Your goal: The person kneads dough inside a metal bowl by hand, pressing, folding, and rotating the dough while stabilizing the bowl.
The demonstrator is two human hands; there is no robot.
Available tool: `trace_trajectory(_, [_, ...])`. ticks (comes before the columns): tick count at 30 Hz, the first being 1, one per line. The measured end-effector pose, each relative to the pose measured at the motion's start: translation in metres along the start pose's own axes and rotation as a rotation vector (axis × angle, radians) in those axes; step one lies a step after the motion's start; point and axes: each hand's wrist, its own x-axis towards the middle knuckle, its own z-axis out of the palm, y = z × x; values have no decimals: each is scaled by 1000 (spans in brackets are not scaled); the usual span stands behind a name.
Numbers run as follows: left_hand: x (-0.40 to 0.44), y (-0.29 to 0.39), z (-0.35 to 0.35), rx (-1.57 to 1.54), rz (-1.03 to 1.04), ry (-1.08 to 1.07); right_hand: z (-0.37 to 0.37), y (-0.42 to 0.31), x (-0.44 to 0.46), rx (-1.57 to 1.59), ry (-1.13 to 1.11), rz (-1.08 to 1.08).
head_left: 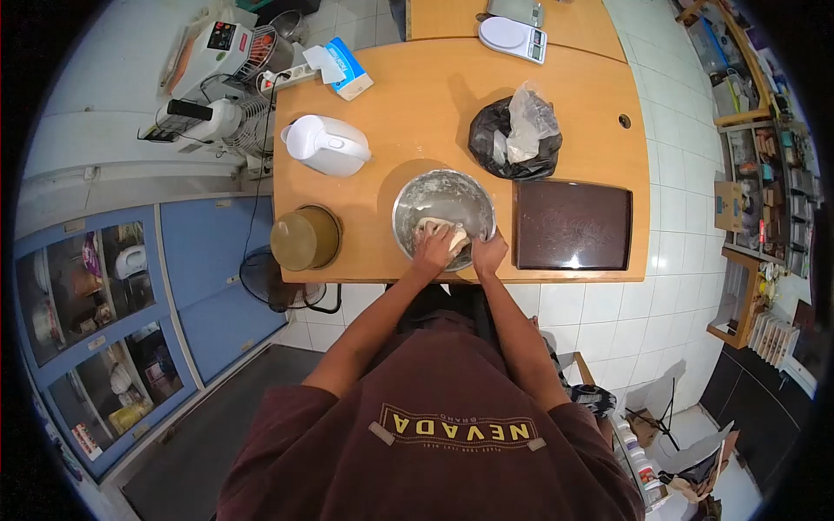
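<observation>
One grip, your left hand's (pixel 428 249), is curling partly closed over dough (pixel 456 234) in the metal mixing bowl (pixel 445 184) by the table's (pixel 417 95) near edge; your right hand (pixel 491 252) is clasping the rim, probably steadying the bowl.

Part of the pale, soft dough (pixel 457 236) is covered by the left hand (pixel 432 249), and some fingers of the right hand (pixel 490 252) are hidden at the rim of the round, shiny metal bowl (pixel 445 187). The inside of the crumpled black plastic bag (pixel 545 162) is partly blocked by cloudy clear plastic (pixel 532 122), and the display of the white digital scale (pixel 506 36) is too small to be read. The dark maroon T-shirt (pixel 426 478) is cut off by the bottom edge, its finest print left illegible.
</observation>
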Motion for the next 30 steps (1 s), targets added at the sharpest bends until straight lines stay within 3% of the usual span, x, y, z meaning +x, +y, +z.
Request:
trace_trajectory(2, [1,-5,5,34,21,39,7,2,-2,5,-1,-18])
trace_trajectory(8, [15,-32,45,-241,72,64,2,-2,-14,-32,11,65])
trace_trajectory(11, [29,-27,52,-197,45,119,-4,-5,-8,12,29,5])
trace_trajectory(17, [25,-23,11,-88,-2,-122,0,5,-2,-31,31,15])
trace_trajectory(20, [15,-28,-1,-268,49,-87,-3,5,2,-1,-5,25])
trace_trajectory(23, [-13,-45,14,-200,54,-90,-3,9,6,6,-43,-29])
trace_trajectory(26, [-12,-32,-4,-424,41,48,-6,4,7,-18,-45,-8])
trace_trajectory(29, [5,-19,-35,-189,121,42,-10,-1,1,21,5,-11])
trace_trajectory(30, [8,-19,-35,-138,56,-33,-9,-3,0,41,28,-19])
